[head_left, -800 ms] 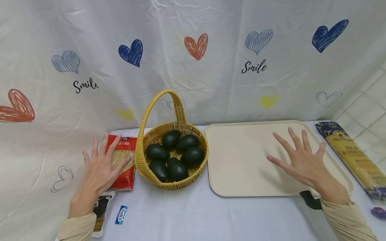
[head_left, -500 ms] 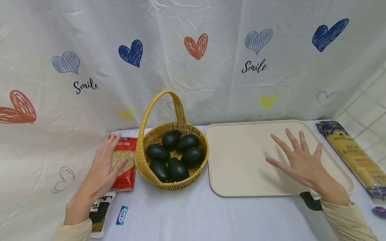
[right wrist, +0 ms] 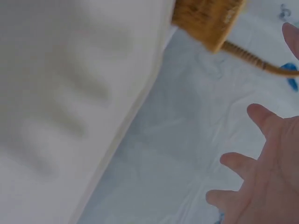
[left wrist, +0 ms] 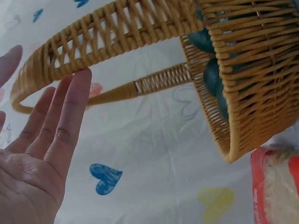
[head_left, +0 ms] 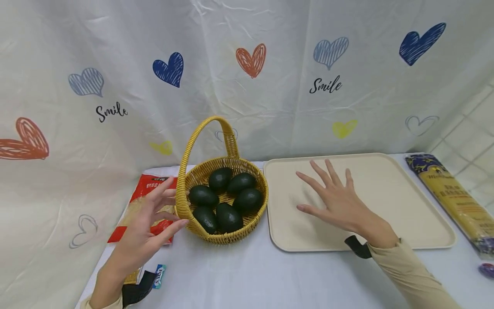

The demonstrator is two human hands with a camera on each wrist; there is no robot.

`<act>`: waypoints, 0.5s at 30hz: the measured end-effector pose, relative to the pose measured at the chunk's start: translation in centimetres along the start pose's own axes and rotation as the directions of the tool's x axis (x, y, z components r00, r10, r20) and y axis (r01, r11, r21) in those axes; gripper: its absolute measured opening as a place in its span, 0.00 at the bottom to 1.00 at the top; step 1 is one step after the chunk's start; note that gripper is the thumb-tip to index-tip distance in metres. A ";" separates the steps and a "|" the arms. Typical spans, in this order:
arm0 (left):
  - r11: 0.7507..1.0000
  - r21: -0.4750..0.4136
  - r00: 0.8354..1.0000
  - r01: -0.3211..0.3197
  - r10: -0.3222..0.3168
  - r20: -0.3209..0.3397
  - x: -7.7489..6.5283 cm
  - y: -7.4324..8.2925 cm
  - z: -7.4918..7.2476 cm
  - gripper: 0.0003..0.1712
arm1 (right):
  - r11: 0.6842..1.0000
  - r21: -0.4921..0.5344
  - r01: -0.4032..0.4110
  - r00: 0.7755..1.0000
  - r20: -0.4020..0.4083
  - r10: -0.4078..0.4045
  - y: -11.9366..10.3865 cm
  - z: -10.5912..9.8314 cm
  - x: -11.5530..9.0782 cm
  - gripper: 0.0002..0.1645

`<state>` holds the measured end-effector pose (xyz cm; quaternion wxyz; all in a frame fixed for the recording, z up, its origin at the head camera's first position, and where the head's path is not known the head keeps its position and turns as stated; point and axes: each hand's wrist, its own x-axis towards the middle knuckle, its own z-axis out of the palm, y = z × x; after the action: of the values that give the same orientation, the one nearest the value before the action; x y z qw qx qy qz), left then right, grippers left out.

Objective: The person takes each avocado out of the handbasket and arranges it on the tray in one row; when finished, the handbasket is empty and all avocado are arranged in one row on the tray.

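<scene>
— Where is the basket (head_left: pixel 224 238)?
— Just left of the tray (head_left: pixel 405 206), with six dark avocados (head_left: pixel 229 217) in it.
— What's near it?
— The left hand (head_left: pixel 140 231) is beside the handle (head_left: pixel 185 156), on the side away from the tray, fingers parted; I can't tell if they touch it. The right hand (head_left: pixel 339 204) hovers over the tray, fingers spread, empty.
— What could go wrong?
— A lift from one side of the handle might tip the basket, rolling avocados towards the tray.
</scene>
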<state>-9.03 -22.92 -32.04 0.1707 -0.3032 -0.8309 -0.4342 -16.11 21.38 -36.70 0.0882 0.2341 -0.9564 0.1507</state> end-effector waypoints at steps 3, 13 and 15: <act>1.000 -0.005 1.000 -0.017 0.017 0.012 0.1 -0.5 0.6 0.63 | 0.996 0.030 0.081 0.997 -0.004 -0.080 -2.0 -0.1 1.7 0.48; 0.995 -0.095 0.999 -0.041 0.043 0.019 0.1 -2.0 1.4 0.62 | 0.914 0.223 0.339 0.935 0.028 -0.353 -7.7 -1.4 7.1 0.51; 0.991 -0.128 0.999 -0.047 0.050 0.020 0.2 -2.3 1.6 0.61 | 0.890 0.245 0.385 0.915 0.028 -0.403 -8.4 -1.5 8.0 0.51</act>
<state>-10.69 -22.55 -34.27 0.1519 -0.3384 -0.7957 -0.4788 -18.96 11.41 -31.32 0.0513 0.4376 -0.8672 0.2321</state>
